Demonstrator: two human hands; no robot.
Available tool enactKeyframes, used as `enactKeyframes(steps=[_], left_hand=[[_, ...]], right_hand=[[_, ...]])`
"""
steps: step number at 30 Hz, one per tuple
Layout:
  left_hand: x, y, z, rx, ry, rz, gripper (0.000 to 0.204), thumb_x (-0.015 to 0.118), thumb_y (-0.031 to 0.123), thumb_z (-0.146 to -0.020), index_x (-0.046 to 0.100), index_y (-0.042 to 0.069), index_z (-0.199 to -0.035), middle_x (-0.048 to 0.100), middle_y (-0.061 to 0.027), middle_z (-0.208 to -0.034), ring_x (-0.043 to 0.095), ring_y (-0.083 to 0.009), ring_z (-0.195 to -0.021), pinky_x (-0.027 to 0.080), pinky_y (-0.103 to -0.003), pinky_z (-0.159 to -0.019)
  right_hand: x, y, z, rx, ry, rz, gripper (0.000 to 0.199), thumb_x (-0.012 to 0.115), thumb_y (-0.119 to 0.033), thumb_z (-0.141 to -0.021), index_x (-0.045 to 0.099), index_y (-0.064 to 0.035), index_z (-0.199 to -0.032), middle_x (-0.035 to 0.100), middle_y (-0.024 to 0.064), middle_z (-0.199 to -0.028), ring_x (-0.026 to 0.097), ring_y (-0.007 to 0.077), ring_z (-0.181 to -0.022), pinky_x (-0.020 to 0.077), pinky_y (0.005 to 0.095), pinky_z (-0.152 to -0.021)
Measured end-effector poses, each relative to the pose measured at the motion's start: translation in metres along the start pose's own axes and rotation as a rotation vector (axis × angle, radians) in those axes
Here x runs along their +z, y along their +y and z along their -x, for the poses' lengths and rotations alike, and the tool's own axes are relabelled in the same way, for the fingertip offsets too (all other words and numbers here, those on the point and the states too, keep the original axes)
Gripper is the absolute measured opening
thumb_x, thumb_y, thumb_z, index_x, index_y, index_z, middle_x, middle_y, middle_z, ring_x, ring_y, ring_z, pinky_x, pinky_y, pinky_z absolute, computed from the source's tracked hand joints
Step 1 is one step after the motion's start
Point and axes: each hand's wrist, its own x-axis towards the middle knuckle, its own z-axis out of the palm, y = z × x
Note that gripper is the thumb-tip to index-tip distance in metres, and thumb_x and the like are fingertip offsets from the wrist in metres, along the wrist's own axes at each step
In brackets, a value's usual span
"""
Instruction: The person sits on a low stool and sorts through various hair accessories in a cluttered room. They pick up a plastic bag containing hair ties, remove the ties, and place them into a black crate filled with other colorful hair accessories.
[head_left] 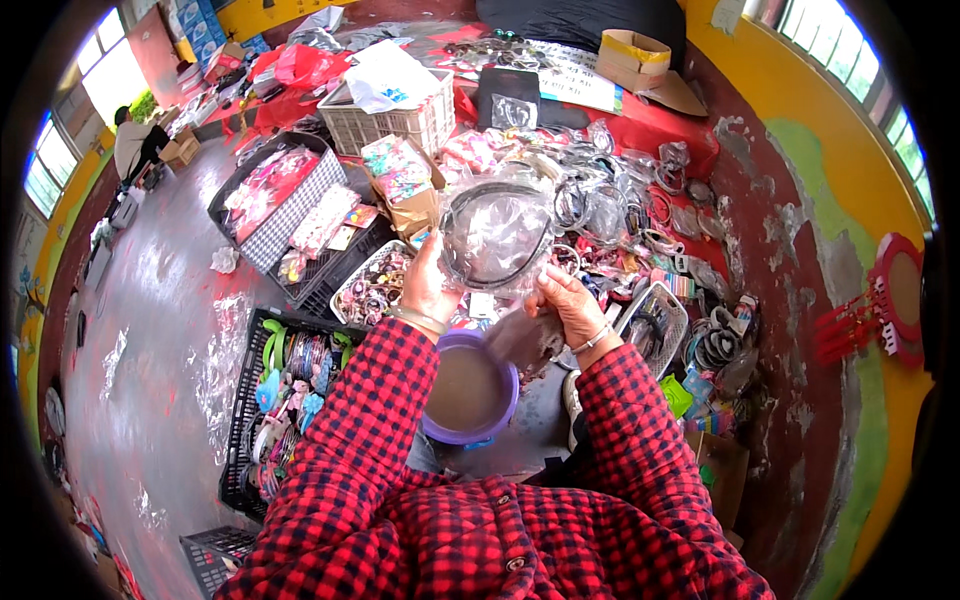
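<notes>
Between my two hands is a clear plastic bag point(497, 232) with black hoops inside that look like headbands. My left hand point(430, 285) grips its left edge, thumb up along the side. At the lower right corner, my right hand point(568, 305) pinches the bag with closed fingers. A dark, blurred see-through piece point(524, 340), perhaps another plastic bag, hangs beneath my right hand; how it is held I cannot tell. Below the hands stands a purple basin point(508, 405) with a greyish-brown inside. Past the bag spreads a heap of packaged hair accessories point(600, 210).
A black crate point(240, 420) of colourful headbands sits to the left. Farther off are a white basket point(345, 300), a checked bin point(310, 205) and a grey crate point(440, 115). Another white basket point(640, 310) lies right. Someone sits far left point(135, 145). A wall point(790, 400) bounds the right side.
</notes>
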Motion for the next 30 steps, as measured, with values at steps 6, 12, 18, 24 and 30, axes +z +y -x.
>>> enactKeyframes(steps=[6, 12, 18, 24, 30], left_hand=[[-0.022, -0.029, -0.018, 0.357, 0.165, -0.477, 0.036, 0.048, 0.029, -0.091, 0.047, 0.003, -0.116, 0.055, -0.0108, -0.108, 0.054, -0.0186, -0.096, 0.045, -0.035, -0.082], [-0.009, -0.024, -0.01, 0.078, -0.174, -0.609, 0.045, 0.056, 0.033, -0.087, 0.045, 0.003, -0.118, 0.053, -0.0043, -0.1, 0.053, -0.0141, -0.09, 0.045, -0.031, -0.08], [0.007, -0.045, 0.001, -0.068, -0.213, -0.43, 0.04, 0.052, 0.022, -0.09, 0.039, 0.003, -0.122, 0.053, -0.0043, -0.108, 0.052, -0.014, -0.097, 0.044, -0.028, -0.081], [-0.021, -0.041, -0.018, 0.048, -0.14, -0.259, 0.027, 0.045, 0.013, -0.092, 0.045, 0.0, -0.116, 0.057, -0.0067, -0.104, 0.057, -0.015, -0.093, 0.046, -0.029, -0.081], [-0.014, -0.015, -0.015, 0.07, -0.089, -0.185, 0.027, 0.043, 0.013, -0.092, 0.049, -0.001, -0.115, 0.059, -0.009, -0.105, 0.059, -0.0186, -0.093, 0.046, -0.034, -0.084]], right_hand=[[-0.007, 0.004, -0.01, -0.161, 0.237, 0.197, 0.016, 0.057, -0.019, -0.086, 0.063, -0.0035, -0.089, 0.057, -0.0019, -0.069, 0.052, 0.0079, -0.059, 0.0424, 0.0217, -0.055], [0.006, 0.004, -0.009, -0.744, 0.469, 1.27, 0.005, 0.059, -0.012, -0.077, 0.06, -0.0079, -0.074, 0.054, 0.0112, -0.062, 0.056, 0.0246, -0.057, 0.0442, 0.0359, -0.051], [0.029, 0.013, -0.004, -0.705, 0.374, 1.475, 0.012, 0.061, -0.017, -0.075, 0.059, -0.0091, -0.085, 0.057, 0.0065, -0.07, 0.058, 0.0298, -0.063, 0.0469, 0.0365, -0.053], [0.023, 0.021, -0.008, -0.476, 0.303, 1.224, 0.017, 0.063, -0.022, -0.077, 0.064, -0.0078, -0.086, 0.061, 0.0116, -0.076, 0.06, 0.0329, -0.069, 0.0483, 0.0395, -0.061], [-0.036, 0.004, -0.014, -0.376, 0.578, 0.778, 0.025, 0.066, -0.018, -0.077, 0.061, -0.0039, -0.098, 0.062, 0.0063, -0.076, 0.057, 0.0126, -0.065, 0.0463, 0.0261, -0.059]])
